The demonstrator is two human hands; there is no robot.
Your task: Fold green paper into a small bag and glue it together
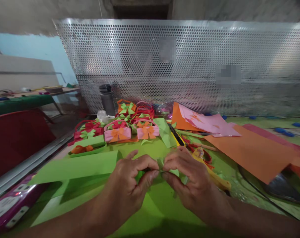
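Note:
Both hands meet at the middle of the green table, pinching a small light green paper piece between thumbs and fingertips. My left hand grips it from the left, thumb and forefinger pressed together. My right hand pinches its other side, and part of the paper shows below those fingers. The exact shape of the piece is mostly hidden by my fingers. Just beyond the hands stand several small paper baskets with bows, among them a pink one with an orange bow. A green paper sheet lies left of my left hand.
A yellow glue gun and a yellow-black cutter lie by my right hand. Orange sheets and pink sheets spread to the right. A purple power strip sits at left. A dark bottle stands before the perforated metal panel.

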